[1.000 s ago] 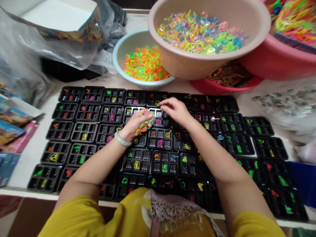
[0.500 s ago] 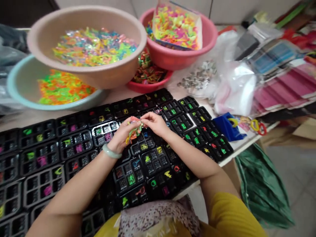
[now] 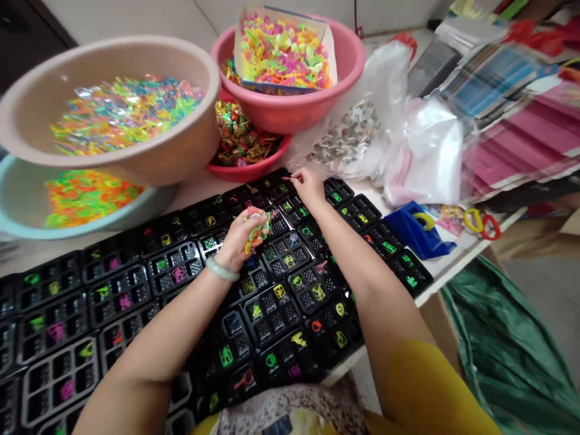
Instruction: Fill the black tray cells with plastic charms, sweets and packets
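My left hand [image 3: 244, 237], with a pale bangle [image 3: 222, 269] at the wrist, is closed around a bunch of small colourful plastic pieces [image 3: 259, 228]. It is held above the black compartment trays [image 3: 272, 315]. Farther out, my right hand [image 3: 309, 186] pinches a tiny reddish piece [image 3: 287, 178] between thumb and fingertips, over a tray in the back row. Many tray compartments hold one small plastic shape each, such as a yellow one [image 3: 280, 292] and a green one [image 3: 226, 356]. The exact shape of the pinched piece is too small to make out.
Behind the trays stand a beige basin [image 3: 194, 130], a light blue basin [image 3: 18, 199] and a pink basin [image 3: 290, 115], with colourful pieces in them. A red basin [image 3: 235, 173] sits lower. To the right are plastic bags [image 3: 428, 151], a blue tape dispenser [image 3: 410, 232] and scissors [image 3: 489, 227].
My right hand has moved away from my left hand, out to the back row of trays, with a small reddish piece in its fingertips. The left hand keeps its bunch. The view has shifted.
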A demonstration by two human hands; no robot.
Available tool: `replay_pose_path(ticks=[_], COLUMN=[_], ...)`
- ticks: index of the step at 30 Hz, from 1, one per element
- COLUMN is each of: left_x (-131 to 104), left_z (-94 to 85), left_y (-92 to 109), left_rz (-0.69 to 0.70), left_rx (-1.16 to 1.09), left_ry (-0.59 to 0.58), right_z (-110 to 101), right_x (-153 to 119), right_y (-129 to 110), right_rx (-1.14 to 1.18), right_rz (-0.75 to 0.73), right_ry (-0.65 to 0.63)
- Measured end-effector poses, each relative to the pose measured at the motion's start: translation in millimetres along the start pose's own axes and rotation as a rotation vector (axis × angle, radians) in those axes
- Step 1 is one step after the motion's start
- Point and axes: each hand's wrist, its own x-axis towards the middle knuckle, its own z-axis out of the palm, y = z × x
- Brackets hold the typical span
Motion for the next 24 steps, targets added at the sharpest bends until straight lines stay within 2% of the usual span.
replay_pose_path(ticks=[4, 7, 10, 12, 14, 16, 18, 21, 24], left_x=[1, 3, 8, 11, 13, 13, 11, 8, 8], left_z=[-7.5, -12.2, -13.7, -11.2, -5.2, 3.3, 12.4, 23.5, 29.2], left_y=[1, 2, 2, 0, -4, -9, -14, -19, -20], left_rz=[-0.021, -0.019, 0.000, 0.023, 0.040, 0.033, 0.016, 0.000, -0.003], left_rx=[0.036, 0.056, 0.046, 0.037, 0.032, 0.041, 0.054, 0.070, 0.077], left_ry=[-0.001, 0.006, 0.018, 0.034, 0.034, 0.000, -0.045, -0.071, -0.069], right_z=[16, 16, 5, -5, -12, -16, -18, -21, -28], right_x=[22, 20, -6, -36, -68, -93, -107, -113, -105], right_y=[5, -1, -17, -31, -42, -45, -42, -30, -18], right_rx=[-0.204, -0.218, -0.016, 0.244, 0.500, 0.676, 0.779, 0.855, 0.876], right_rz=[-0.093, -0.110, -0.128, -0.162, -0.114, -0.009, 0.094, 0.215, 0.286], right_ry=[-0.051, -0.075, -0.082, -0.201, -0.391, -0.414, -0.372, -0.383, -0.413])
